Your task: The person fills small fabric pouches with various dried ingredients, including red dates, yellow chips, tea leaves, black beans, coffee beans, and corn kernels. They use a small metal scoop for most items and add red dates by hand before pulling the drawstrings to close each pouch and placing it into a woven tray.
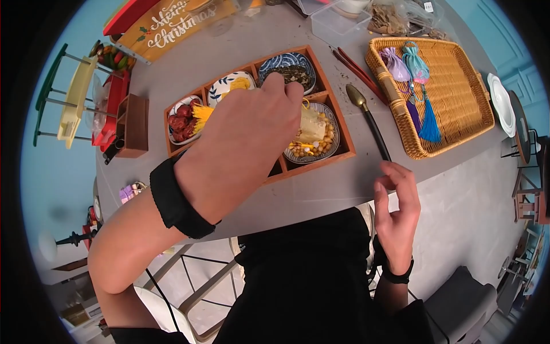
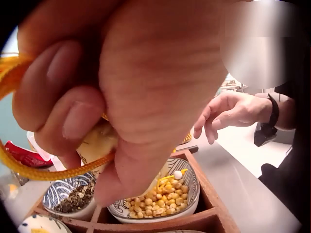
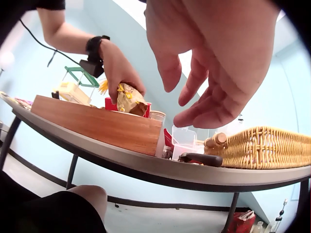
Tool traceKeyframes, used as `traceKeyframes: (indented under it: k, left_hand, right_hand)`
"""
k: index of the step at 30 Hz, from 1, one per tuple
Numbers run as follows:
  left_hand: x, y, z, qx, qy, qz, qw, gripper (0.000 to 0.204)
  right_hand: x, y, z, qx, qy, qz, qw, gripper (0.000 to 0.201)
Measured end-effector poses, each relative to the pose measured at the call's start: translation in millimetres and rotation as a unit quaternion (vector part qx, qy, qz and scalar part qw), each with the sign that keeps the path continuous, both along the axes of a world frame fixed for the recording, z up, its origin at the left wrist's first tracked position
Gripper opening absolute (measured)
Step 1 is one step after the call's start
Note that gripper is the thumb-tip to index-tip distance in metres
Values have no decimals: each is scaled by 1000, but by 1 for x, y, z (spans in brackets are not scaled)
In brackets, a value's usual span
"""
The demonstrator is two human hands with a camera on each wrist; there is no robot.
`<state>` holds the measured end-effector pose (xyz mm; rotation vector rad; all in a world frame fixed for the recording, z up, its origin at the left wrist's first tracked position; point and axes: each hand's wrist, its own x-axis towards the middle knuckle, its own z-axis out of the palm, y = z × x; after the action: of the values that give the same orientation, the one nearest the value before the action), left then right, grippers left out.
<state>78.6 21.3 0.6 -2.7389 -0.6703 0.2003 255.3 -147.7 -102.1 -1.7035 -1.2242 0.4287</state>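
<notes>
My left hand (image 1: 246,126) grips a small pale-yellow drawstring pouch (image 1: 312,127) over a patterned bowl (image 1: 329,150) of yellow beans. In the left wrist view its fingers curl at the pouch, and a yellow cord (image 2: 58,174) loops out past them. A yellow tassel (image 1: 201,117) hangs on the other side of the hand. From the right wrist view the pouch (image 3: 130,99) shows just above the wooden box's side. My right hand (image 1: 396,209) holds nothing, its fingers loosely bent, near the handle end of a spoon (image 1: 366,117) with a dark handle.
The divided wooden box (image 1: 344,129) also holds a bowl of dark dried leaves (image 1: 295,74) and a dish of red dried fruit (image 1: 182,123). Right of it are dark red tongs (image 1: 361,74) and a wicker tray (image 1: 452,109) with purple and teal pouches. A Christmas sign (image 1: 177,28) stands behind.
</notes>
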Motion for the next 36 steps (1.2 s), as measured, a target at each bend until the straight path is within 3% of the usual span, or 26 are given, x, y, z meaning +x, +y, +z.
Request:
traceKeyframes:
  k: [3,10,12,15,25,28,29,31,35,36]
  left_hand:
    - [5,-1,7,45,55,-2,997,36]
    - [-2,3,2,46,26,-29,998,38]
    - [-4,-1,-4,10,30,47,998,39]
    - [-8,-6,-5,-40,3,46,998,40]
    - [-32,12,-12,-49,-29,103,993,40]
    - [-49,15,-18,-282,-221,135,924,48]
    - [-54,13,-20,-275,-218,133,927,48]
    - [-66,10,-27,-436,-299,201,824,54]
    - [-86,5,-34,-544,-348,223,731,61]
    - [-89,0,-32,-546,-355,216,727,60]
  right_hand:
    - [4,3,-5,1,-48,-40,998,25]
    - [6,4,-6,-22,-52,-67,996,25]
    - [2,1,-6,-31,-40,-69,996,25]
    - [3,4,-7,-41,-25,-64,997,25]
    - [11,16,-10,-35,-103,-84,990,25]
    - [12,20,-7,-57,-120,-95,987,26]
    - [13,23,-8,-68,-126,-99,985,27]
    - [17,25,-15,-83,-155,-104,979,28]
    - [19,32,-27,-99,-225,-122,962,24]
    - [20,32,-28,-99,-224,-123,962,24]
